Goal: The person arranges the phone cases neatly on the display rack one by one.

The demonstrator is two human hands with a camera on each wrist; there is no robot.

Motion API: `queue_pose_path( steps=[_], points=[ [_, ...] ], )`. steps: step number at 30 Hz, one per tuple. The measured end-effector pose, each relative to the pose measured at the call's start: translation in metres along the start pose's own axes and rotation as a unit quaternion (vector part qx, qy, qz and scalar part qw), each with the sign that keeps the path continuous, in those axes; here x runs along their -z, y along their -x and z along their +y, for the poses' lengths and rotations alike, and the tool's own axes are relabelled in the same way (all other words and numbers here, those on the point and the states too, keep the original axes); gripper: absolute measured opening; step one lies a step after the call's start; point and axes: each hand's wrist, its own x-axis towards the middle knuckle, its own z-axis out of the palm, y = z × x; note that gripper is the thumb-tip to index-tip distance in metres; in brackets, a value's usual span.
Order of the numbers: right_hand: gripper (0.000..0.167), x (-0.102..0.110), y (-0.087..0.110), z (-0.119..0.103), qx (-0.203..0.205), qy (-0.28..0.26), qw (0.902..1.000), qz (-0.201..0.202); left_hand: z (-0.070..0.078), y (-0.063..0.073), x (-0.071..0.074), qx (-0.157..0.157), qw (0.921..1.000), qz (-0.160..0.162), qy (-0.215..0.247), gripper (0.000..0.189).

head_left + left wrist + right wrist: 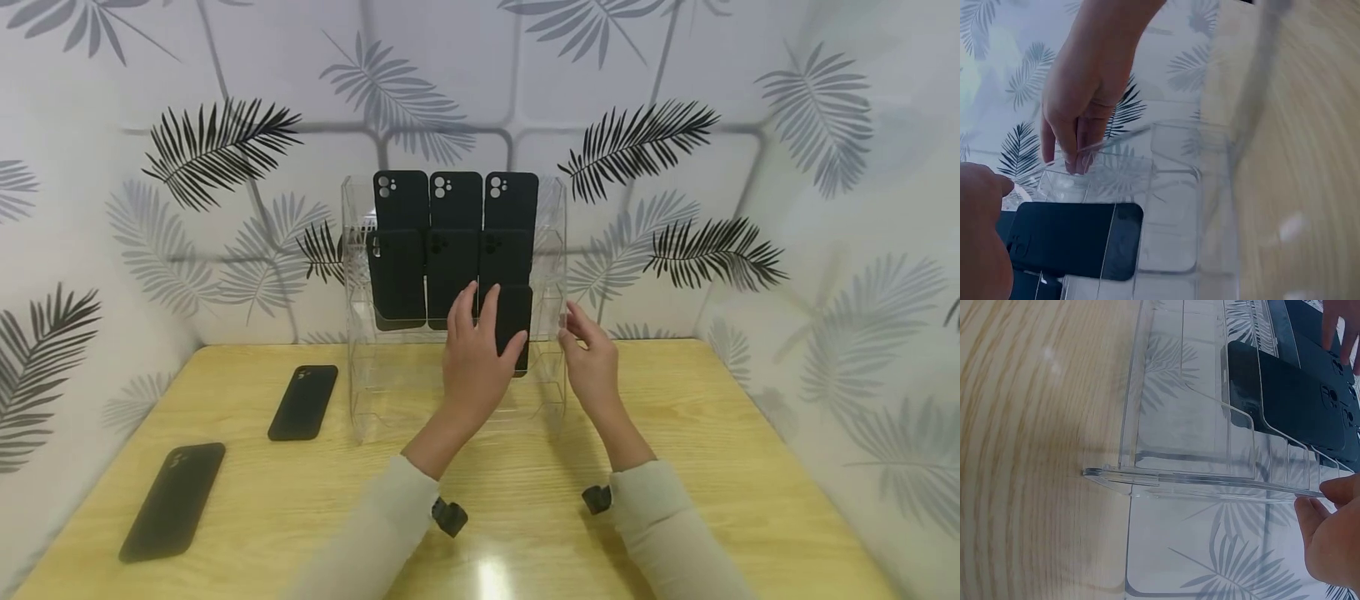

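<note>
A clear acrylic display rack (551,400) stands on the table, holding black phone cases in stepped tiers. Three cases fill the top tier (455,200) and three the one below (452,271). One more phone case (517,308) leans lower down at the right; the left wrist view shows its lower end behind a clear lip. My left hand (476,367) is in front of this case, fingers extended and spread, thumb overlapping the case's edge in the head view. With thumb and fingertips, my right hand (1338,537) pinches the rack's right side panel (1210,481).
Two black phone cases lie on the wooden table to the left, one (303,402) beside the rack and one (172,502) nearer the front. Behind the rack rises a leaf-patterned wall covering (442,92). Small dark devices (450,517) sit at both wrists.
</note>
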Motion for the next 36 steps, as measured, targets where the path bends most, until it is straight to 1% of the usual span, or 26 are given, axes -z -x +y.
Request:
queue_pose_path(
  steps=[1, 3, 5, 7, 12, 16, 18, 20, 23, 25, 29, 31, 32, 34, 36],
  points=[
    [0.046, 0.000, 0.000, 0.000, -0.002, -0.001, 1.0000, -0.001, -0.004, 0.004, 0.006, -0.001, 0.9999, -0.010, 0.010, 0.071],
    [0.046, 0.000, 0.000, -0.001, -0.005, -0.001, 1.0000, 0.000, -0.013, 0.012, 0.018, 0.001, 0.9991, -0.039, 0.014, 0.070],
    [0.046, 0.000, 0.000, -0.001, -0.005, 0.000, 1.0000, 0.003, -0.024, 0.021, 0.028, -0.001, 0.9978, -0.066, 0.010, 0.068],
    [0.046, 0.001, 0.000, -0.001, -0.003, 0.001, 1.0000, 0.006, -0.036, 0.030, 0.038, -0.008, 0.9960, -0.089, -0.004, 0.067],
    [0.047, 0.002, -0.001, -0.002, -0.001, 0.000, 1.0000, 0.006, -0.065, 0.048, 0.063, -0.017, 0.9917, -0.126, -0.020, 0.067],
    [0.046, 0.002, 0.000, -0.002, -0.001, -0.003, 1.0000, 0.009, -0.084, 0.055, 0.081, -0.011, 0.9883, -0.151, -0.017, 0.069],
    [0.046, 0.002, 0.000, 0.000, -0.004, -0.003, 1.0000, 0.007, -0.094, 0.057, 0.090, -0.009, 0.9880, -0.153, -0.023, 0.070],
    [0.046, 0.001, 0.000, 0.000, -0.005, -0.005, 1.0000, 0.005, -0.105, 0.058, 0.098, -0.007, 0.9889, -0.145, -0.031, 0.071],
    [0.046, 0.000, 0.000, 0.001, -0.004, -0.005, 1.0000, 0.001, -0.121, 0.058, 0.111, -0.005, 0.9910, -0.125, -0.049, 0.072],
    [0.046, 0.000, 0.000, 0.000, -0.002, -0.005, 1.0000, 0.001, -0.132, 0.058, 0.117, -0.001, 0.9930, -0.106, -0.051, 0.071],
    [0.046, -0.001, 0.000, -0.002, -0.001, -0.005, 1.0000, 0.003, -0.155, 0.056, 0.126, 0.014, 0.9958, -0.082, -0.038, 0.067],
    [0.046, -0.002, 0.001, -0.002, 0.000, -0.006, 1.0000, 0.003, -0.168, 0.055, 0.128, 0.031, 0.9954, -0.086, -0.029, 0.064],
    [0.046, -0.002, 0.001, -0.002, 0.000, -0.006, 1.0000, 0.002, -0.175, 0.054, 0.128, 0.039, 0.9945, -0.094, -0.025, 0.064],
    [0.046, -0.001, 0.001, -0.001, 0.001, -0.005, 1.0000, 0.003, -0.189, 0.054, 0.126, 0.058, 0.9914, -0.117, -0.012, 0.064],
    [0.046, -0.001, 0.001, 0.000, 0.000, -0.005, 1.0000, 0.005, -0.205, 0.054, 0.123, 0.077, 0.9861, -0.146, 0.015, 0.065]
  ],
)
